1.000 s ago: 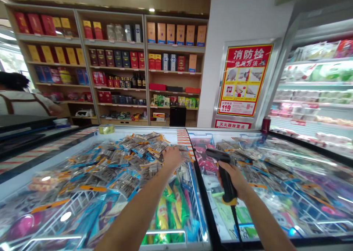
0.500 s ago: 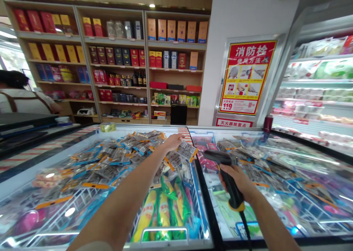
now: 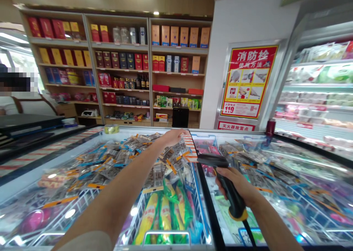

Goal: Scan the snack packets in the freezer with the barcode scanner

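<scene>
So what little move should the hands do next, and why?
Maybe nudge the scanner toward the packets near the left hand: the right hand grips it, and it points left, towards them. Whether the left hand holds one is unclear.

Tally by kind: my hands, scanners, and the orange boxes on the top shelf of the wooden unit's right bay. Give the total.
Your left hand and right hand: 2
Scanner: 1
Orange boxes: 6
Total: 9
</scene>
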`<state>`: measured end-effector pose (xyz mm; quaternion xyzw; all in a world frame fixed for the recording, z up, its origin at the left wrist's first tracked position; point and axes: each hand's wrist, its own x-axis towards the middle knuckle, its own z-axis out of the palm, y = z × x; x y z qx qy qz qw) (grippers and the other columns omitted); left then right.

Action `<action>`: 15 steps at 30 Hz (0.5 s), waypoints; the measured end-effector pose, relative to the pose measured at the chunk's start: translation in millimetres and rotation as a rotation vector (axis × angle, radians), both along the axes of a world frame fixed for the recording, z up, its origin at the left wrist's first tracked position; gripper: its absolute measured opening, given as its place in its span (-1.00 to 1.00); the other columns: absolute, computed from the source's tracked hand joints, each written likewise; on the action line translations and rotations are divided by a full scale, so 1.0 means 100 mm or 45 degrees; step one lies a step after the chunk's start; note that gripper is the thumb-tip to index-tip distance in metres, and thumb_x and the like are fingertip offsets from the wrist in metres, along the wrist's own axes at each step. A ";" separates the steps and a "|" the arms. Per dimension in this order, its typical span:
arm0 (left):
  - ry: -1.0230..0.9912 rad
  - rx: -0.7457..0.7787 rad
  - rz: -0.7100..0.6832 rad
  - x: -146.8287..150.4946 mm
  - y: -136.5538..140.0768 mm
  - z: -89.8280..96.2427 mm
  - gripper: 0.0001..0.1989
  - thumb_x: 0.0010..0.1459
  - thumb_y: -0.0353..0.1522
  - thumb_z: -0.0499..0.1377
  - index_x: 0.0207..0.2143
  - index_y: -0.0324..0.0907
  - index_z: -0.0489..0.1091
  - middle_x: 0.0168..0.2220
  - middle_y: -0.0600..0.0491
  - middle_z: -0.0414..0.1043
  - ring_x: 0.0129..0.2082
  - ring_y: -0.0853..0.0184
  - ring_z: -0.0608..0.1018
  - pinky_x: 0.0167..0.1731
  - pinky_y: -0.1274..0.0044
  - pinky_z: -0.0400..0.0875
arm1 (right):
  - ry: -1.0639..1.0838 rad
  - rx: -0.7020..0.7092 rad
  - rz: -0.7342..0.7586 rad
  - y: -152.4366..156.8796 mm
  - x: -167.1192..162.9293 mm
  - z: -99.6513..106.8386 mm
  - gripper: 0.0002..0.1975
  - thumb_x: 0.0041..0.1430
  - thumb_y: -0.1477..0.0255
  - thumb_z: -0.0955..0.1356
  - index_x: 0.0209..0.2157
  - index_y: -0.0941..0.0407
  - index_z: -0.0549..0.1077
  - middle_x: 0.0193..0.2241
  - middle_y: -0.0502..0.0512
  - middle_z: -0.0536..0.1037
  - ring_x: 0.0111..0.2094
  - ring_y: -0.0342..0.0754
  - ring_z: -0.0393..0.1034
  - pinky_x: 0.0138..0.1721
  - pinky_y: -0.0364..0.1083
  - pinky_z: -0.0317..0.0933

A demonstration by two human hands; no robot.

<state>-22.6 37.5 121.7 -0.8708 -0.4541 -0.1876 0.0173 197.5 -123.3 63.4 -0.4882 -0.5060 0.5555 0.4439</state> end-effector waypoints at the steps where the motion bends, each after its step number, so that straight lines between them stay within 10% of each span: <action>1: 0.019 0.001 0.012 0.00 0.00 0.00 -0.58 -0.01 -0.46 -0.10 -0.07 -0.06 0.24 -0.19 0.03 0.40 -0.25 0.31 0.44 -0.31 0.56 0.26 | 0.010 -0.005 -0.005 0.00 0.00 0.00 -0.74 -0.03 0.23 0.25 -0.47 0.16 0.27 -0.70 -0.06 0.35 -0.76 -0.23 0.18 -0.79 -0.24 0.10; 10: 0.160 -0.020 0.190 -0.27 0.07 0.02 -0.64 -0.07 -0.43 -0.02 -0.16 -0.11 0.31 -0.29 -0.01 0.45 -0.27 0.26 0.45 -0.28 0.50 0.26 | 0.109 0.026 -0.107 0.08 -0.08 0.04 -0.75 -0.07 0.24 0.28 -0.51 0.16 0.28 -0.74 -0.07 0.34 -0.77 -0.23 0.18 -0.78 -0.23 0.10; 15: -0.020 0.182 0.339 -0.36 -0.08 0.02 -0.58 -0.05 -0.37 -0.01 -0.08 -0.21 0.23 -0.03 -0.13 0.25 -0.01 0.12 0.26 -0.07 0.34 0.09 | 0.241 0.075 -0.288 0.28 -0.27 0.08 -0.73 -0.11 0.22 0.28 -0.59 0.16 0.27 -0.74 -0.06 0.33 -0.74 -0.22 0.20 -0.75 -0.21 0.10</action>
